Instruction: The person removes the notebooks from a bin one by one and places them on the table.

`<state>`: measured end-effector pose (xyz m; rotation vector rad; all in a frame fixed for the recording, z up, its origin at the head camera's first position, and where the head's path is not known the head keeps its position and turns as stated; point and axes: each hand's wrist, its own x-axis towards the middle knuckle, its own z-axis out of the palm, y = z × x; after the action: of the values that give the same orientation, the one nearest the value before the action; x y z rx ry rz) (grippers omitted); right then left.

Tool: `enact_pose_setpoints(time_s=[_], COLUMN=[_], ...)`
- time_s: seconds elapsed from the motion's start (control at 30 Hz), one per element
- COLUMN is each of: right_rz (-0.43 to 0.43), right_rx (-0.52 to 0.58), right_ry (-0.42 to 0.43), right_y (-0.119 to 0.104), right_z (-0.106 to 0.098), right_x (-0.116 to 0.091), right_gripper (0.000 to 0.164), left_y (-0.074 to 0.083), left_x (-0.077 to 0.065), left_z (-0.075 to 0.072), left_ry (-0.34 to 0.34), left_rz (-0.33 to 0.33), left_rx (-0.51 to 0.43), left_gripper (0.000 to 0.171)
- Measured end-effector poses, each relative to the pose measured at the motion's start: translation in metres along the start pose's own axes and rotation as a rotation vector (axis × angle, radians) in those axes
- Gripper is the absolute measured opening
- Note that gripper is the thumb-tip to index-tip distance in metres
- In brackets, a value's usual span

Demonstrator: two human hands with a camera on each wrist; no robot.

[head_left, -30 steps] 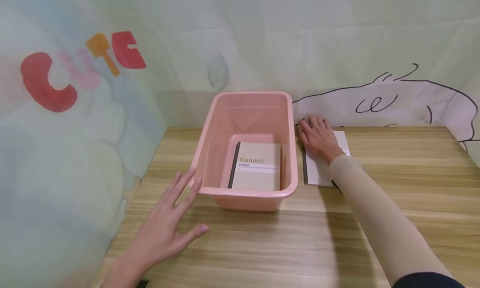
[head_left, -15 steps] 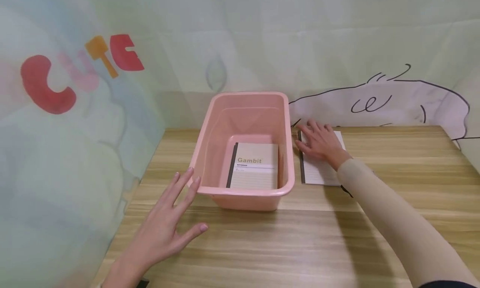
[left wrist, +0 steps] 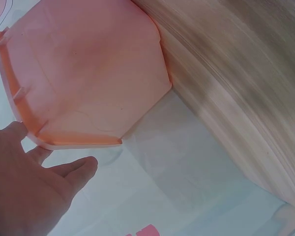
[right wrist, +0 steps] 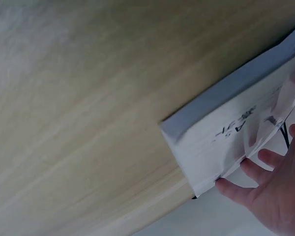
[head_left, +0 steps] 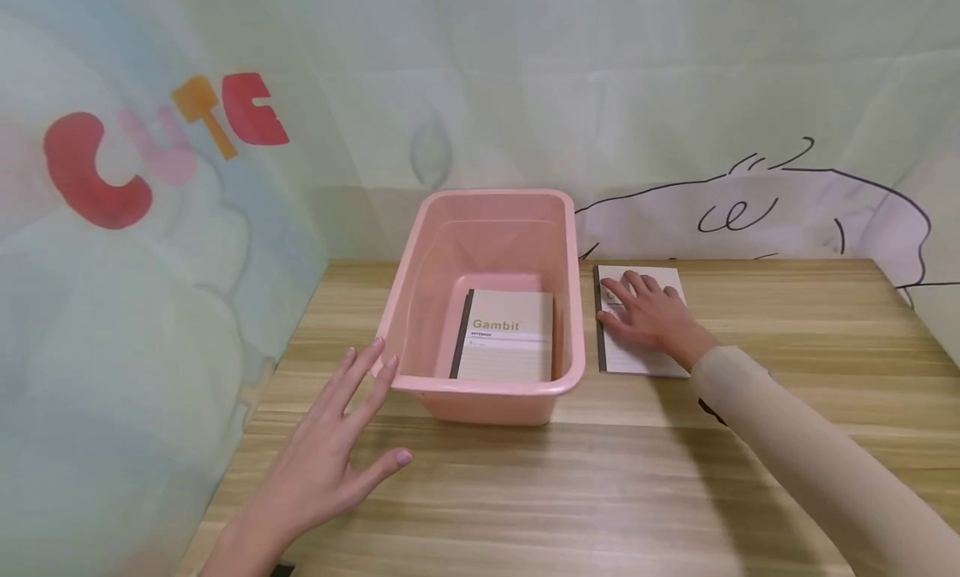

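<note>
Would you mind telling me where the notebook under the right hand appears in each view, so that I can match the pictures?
Head: the notebook is right of centre, beside the pink bin, under the right hand.
Left wrist: not in this picture.
Right wrist: the notebook is right of centre, reaching the right edge.
Shared landmark: the wood-grain tabletop, visible in all three views.
</note>
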<state>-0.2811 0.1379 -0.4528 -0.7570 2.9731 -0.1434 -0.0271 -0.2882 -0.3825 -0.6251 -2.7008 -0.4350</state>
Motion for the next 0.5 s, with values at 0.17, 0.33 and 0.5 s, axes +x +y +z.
enact_pose_setpoints(time_s=[0.17, 0.33, 0.5], right_rz=[0.013, 0.015, 0.023], right_rx=[0.022, 0.049, 0.069], right_ry=[-0.008, -0.033, -0.043], right_y=[0.0013, 0.0038, 0.007], right_z=[0.0007, 0.0001, 0.0027], right_x=[0.0003, 0.0041, 0.0063], right_gripper=[0.068, 0.069, 0.07], left_y=[0.0004, 0.0006, 0.0006], left_x=[0.0007, -0.0003, -0.0003], left_z=[0.0001, 0.0, 0.0008], left_ry=[0.001, -0.005, -0.001], left_rz=[0.002, -0.01, -0.006], left_rx=[0.0, -0.004, -0.004], left_gripper=[0.094, 0.095, 0.095])
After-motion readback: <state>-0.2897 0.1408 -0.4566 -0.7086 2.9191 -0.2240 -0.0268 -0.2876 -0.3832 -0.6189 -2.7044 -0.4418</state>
